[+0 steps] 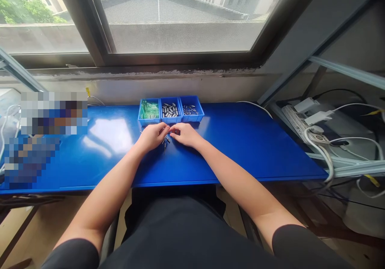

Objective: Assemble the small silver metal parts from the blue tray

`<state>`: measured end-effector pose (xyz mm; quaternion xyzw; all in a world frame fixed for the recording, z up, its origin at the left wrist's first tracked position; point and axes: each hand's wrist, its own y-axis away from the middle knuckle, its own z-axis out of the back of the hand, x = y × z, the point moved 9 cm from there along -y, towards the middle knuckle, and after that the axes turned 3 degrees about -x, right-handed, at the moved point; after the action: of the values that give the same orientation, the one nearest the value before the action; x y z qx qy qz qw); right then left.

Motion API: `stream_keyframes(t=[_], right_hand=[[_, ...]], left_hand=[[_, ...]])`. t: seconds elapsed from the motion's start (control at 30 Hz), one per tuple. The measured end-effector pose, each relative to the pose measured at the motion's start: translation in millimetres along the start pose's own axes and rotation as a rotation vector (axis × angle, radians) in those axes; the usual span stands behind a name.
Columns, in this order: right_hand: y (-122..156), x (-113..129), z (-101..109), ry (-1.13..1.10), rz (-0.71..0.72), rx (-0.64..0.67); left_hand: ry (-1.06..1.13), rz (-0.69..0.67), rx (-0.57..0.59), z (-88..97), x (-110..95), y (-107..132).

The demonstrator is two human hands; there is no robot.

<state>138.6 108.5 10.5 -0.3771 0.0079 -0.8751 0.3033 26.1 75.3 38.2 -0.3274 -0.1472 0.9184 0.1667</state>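
My left hand point(154, 136) and my right hand point(187, 135) meet fingertip to fingertip just in front of the small blue bins. Both are closed in a pinch, and whatever lies between the fingers is too small to make out. Several thin metal pins point(165, 143) lie on the blue table beneath and beside my left fingers. Behind the hands, the left bin point(140, 115) contains green-tinted packing. Short dark and silver cylinders point(170, 110) fill the middle bin, and slim metal pins point(190, 110) are in the right one.
The blue tabletop point(249, 148) runs below a window point(183, 24). At the right stands a metal frame with a power strip point(303, 124) and white cables point(319, 152). A pixelated patch covers the table's left end.
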Motion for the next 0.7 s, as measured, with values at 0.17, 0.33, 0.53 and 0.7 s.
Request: stream_keyframes(t=[0.17,0.33,0.53,0.7], right_hand=[[0,0,0,0.017,-0.056,-0.02],[-2,-3,-2,0.086,-0.116,-0.027],[2,-10,7,0.156,-0.222,-0.04],[3,-14,14,0.193,-0.228,-0.054]], left_hand=[[-0.003,0.008,0.004,-0.8,2,0],[-0.008,-0.006,0.005,-0.7,2,-1],[-0.011,-0.011,-0.003,-0.6,2,0],[-0.007,-0.004,0.002,-1.1,2,0]])
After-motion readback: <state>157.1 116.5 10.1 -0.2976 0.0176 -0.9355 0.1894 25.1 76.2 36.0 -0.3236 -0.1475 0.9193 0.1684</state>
